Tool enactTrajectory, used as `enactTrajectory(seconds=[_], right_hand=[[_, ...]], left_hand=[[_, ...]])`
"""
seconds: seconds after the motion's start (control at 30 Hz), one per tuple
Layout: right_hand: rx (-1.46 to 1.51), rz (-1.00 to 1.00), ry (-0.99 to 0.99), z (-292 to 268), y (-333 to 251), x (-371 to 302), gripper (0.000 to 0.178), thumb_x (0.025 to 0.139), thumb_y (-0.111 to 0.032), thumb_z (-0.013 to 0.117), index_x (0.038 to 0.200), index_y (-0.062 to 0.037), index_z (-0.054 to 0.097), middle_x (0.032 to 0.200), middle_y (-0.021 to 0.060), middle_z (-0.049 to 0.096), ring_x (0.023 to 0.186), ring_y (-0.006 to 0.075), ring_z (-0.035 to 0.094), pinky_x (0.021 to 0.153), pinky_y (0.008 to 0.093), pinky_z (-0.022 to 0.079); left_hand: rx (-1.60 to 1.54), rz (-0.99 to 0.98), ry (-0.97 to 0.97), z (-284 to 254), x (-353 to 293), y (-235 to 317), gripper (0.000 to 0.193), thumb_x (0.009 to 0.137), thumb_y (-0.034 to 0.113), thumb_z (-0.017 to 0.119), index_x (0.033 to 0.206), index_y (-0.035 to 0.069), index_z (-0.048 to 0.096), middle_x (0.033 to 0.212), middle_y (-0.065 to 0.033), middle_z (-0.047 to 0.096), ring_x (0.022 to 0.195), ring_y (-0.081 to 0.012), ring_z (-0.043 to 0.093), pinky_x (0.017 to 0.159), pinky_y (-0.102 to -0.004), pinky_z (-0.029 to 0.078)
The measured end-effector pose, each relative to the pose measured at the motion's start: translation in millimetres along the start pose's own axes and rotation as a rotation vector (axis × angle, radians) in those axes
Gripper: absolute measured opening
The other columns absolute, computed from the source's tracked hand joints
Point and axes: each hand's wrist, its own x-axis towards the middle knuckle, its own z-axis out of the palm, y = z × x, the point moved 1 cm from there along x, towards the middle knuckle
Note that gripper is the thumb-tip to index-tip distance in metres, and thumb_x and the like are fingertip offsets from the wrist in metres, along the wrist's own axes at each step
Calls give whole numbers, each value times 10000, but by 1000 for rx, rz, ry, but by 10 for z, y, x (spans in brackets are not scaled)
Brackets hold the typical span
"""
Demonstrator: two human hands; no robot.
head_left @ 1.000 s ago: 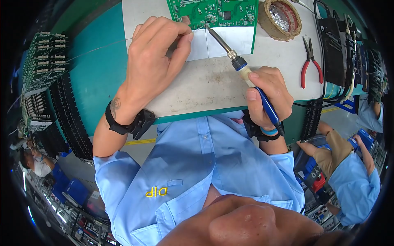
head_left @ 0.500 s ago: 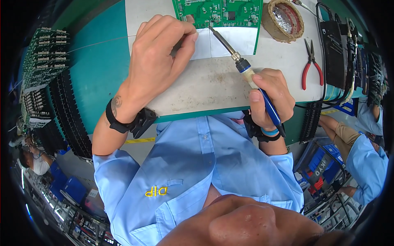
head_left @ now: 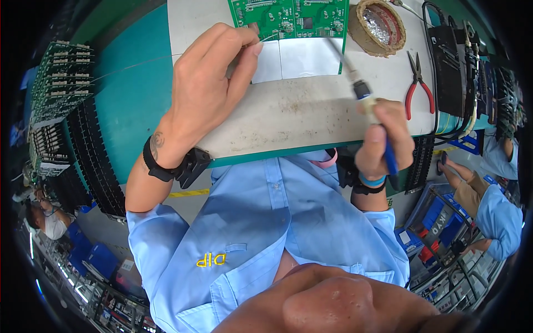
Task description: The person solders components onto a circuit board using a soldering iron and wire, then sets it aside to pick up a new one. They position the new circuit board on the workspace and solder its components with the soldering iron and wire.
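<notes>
My left hand (head_left: 214, 75) pinches a thin solder wire (head_left: 270, 37) at the lower left of a green circuit board (head_left: 277, 26). The wire's tip points over the board, and its tail runs off leftward across the mat. In my right hand (head_left: 386, 139) is a soldering iron (head_left: 363, 91) with a blue handle, blurred by motion. Its tip is near the board's lower right, above the white strip (head_left: 311, 57); whether it touches cannot be made out. Small parts and a dark square chip sit on the board.
Right of the board stands a round brown-rimmed tin (head_left: 378, 28). Red-handled pliers (head_left: 418, 86) lie beside it, near a black box with cables (head_left: 451, 61). Stacked circuit boards (head_left: 64, 77) and a black rack (head_left: 94, 150) are at left. Another person (head_left: 488, 216) is at far right.
My right hand has drawn the soldering iron rightward, its tip leaving the solder wire's end. The left hand has barely moved. The board appears shifted slightly left in view.
</notes>
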Motion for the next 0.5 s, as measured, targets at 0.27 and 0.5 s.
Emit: enactTrajectory(seconds=[0.27, 0.5], right_hand=[[-102, 315, 217, -61, 89, 81, 265, 990, -108, 628, 1194, 62, 624, 1015, 208, 709, 908, 283, 670, 827, 363, 534], [-13, 19, -63, 19, -35, 101, 275, 997, -96, 562, 1204, 79, 608, 1006, 214, 675, 866, 269, 650, 838, 385, 527]], left_hand=[[9, -30, 10, 5, 62, 39, 98, 895, 12, 761, 938, 27, 674, 818, -75, 637, 642, -190, 599, 554, -304, 477], [28, -48, -41, -98, 213, 65, 85, 923, 5, 746, 967, -3, 673, 813, -34, 633, 644, -89, 520, 575, -246, 432]])
